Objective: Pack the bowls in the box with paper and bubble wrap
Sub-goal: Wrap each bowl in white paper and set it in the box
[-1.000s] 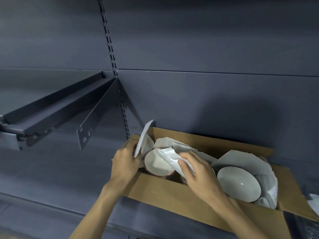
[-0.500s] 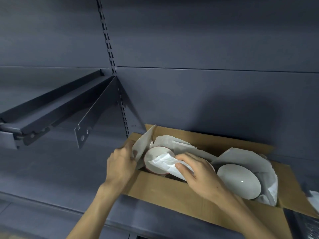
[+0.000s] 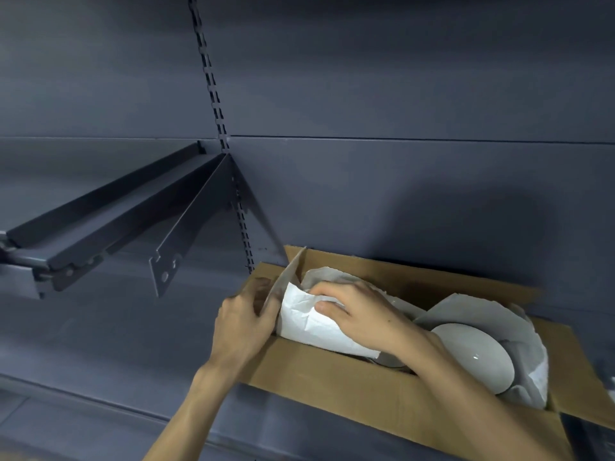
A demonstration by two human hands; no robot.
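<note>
Head view: open cardboard box (image 3: 349,390) sits on a dark grey shelf (image 3: 83,327), back edge against the grey wall panel (image 3: 399,194). Left hand (image 3: 244,322) is at the box's left end, fingers & thumb curled round an upright sheet of paper (image 3: 288,277) that stands along the inside of that end wall; grip is clenched on the sheet. Right hand (image 3: 359,316) reaches into the left half of the box from the near side, fingers curled over a crumpled white paper sheet (image 3: 312,322), pressing & holding it down; grip grasps that paper. Whatever lies under it is covered, can't tell what. Just below the paper's lower edge a thin dark rim shows, too little visible to ID. In the right half of the box a white bowl (image 3: 472,354) lies tilted, mouth facing up & toward the camera, nested in more crumpled paper (image 3: 472,314) that rises behind & to the right of it. Right forearm crosses the near wall of the box beside the bowl. Up left, a dark metal shelf bracket (image 3: 186,227) hangs from a slotted wall rail (image 3: 213,94), well apart from the box.
</note>
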